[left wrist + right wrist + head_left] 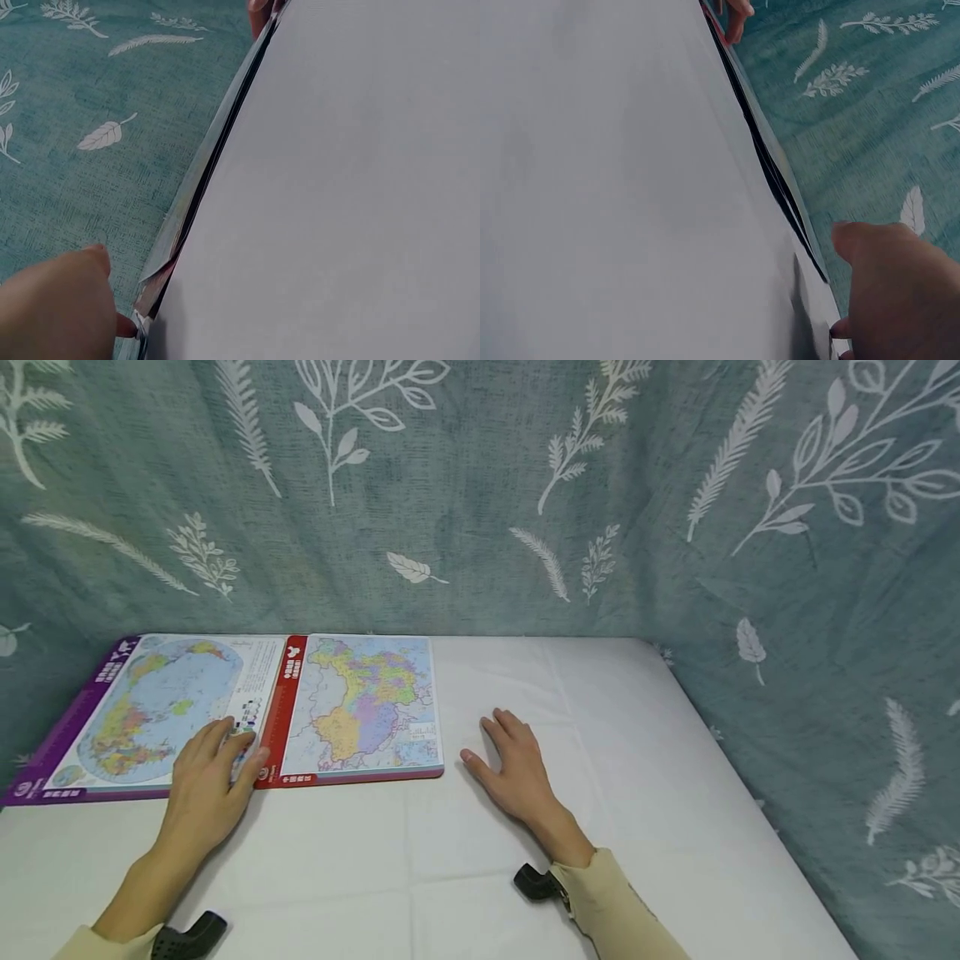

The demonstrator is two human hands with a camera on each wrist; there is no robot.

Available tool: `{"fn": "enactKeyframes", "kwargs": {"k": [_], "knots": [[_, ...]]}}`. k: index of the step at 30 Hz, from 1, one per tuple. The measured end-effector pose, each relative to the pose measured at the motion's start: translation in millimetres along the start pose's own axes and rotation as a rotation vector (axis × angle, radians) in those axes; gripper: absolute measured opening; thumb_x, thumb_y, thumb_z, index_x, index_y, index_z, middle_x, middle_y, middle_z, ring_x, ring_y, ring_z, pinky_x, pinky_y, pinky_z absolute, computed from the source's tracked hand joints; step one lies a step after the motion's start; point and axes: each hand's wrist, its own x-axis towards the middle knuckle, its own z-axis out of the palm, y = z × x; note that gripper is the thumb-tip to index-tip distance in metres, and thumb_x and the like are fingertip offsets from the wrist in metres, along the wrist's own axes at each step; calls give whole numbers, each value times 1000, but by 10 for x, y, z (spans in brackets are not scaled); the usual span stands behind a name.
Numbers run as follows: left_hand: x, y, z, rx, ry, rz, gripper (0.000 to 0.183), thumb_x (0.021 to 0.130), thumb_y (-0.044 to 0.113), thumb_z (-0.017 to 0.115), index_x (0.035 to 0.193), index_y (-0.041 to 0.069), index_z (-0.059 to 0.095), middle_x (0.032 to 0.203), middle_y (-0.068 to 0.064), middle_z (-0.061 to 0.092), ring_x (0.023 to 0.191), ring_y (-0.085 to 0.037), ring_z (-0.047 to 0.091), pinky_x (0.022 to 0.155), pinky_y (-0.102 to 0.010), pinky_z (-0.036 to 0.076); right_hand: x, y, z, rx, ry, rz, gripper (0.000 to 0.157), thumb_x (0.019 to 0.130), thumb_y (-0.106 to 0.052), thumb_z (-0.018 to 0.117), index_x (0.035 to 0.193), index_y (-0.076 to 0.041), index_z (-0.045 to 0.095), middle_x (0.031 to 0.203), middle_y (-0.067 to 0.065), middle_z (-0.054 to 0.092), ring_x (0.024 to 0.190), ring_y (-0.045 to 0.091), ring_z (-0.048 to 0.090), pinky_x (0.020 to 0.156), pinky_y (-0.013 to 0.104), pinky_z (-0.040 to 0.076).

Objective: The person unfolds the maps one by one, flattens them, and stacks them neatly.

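Two map boards lie side by side on the white table: a purple-edged map (161,710) on the left and a red-edged map (367,706) on the right. My left hand (206,785) rests where they meet, its fingers bent loosely over the purple-edged map's right side and its thumb by the red strip. To the right of the red-edged map, my right hand (517,768) is spread low over the tabletop, holding nothing. Seen low in the right wrist view, the right hand (904,292) is just past the dark edge of the maps; my left hand (60,307) appears in the left wrist view.
White cloth covers the table (337,860). A teal curtain (465,510) with white leaf prints hangs behind it and along the right side. Black wrist devices, one on the left cuff (191,937) and one on the right (536,883), stick out from the sleeves.
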Motion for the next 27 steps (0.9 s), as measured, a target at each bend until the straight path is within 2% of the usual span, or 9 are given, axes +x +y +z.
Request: {"fn": "enactKeyframes", "kwargs": {"k": [11, 20, 24, 27], "knots": [[-12, 55, 40, -6, 26, 30, 48, 104, 31, 64, 130, -9, 63, 147, -36, 49, 142, -55, 38, 116, -73, 23, 33, -293, 202, 4, 4, -66, 71, 96, -48, 70, 147, 0, 58, 159, 21, 48, 152, 39, 39, 123, 58, 30], [2, 121, 62, -33, 54, 19, 46, 102, 28, 67, 128, -10, 64, 142, -33, 53, 139, -52, 41, 113, -71, 27, 56, -377, 275, -18, 10, -133, 71, 94, -49, 73, 146, -2, 59, 157, 20, 50, 150, 39, 42, 121, 59, 33], [2, 139, 95, -73, 87, 7, 45, 98, 22, 72, 125, -13, 64, 138, -33, 56, 135, -52, 43, 110, -71, 30, 49, -402, 291, -22, 11, -168, 72, 93, -47, 75, 145, 0, 59, 155, 21, 52, 148, 39, 44, 119, 59, 35], [10, 147, 108, -95, 107, 1, 41, 93, 11, 76, 123, -14, 64, 134, -33, 57, 130, -53, 46, 106, -69, 32, 49, -420, 301, -22, 25, -176, 71, 91, -45, 78, 143, 1, 60, 153, 21, 54, 146, 39, 46, 118, 59, 37]]}}
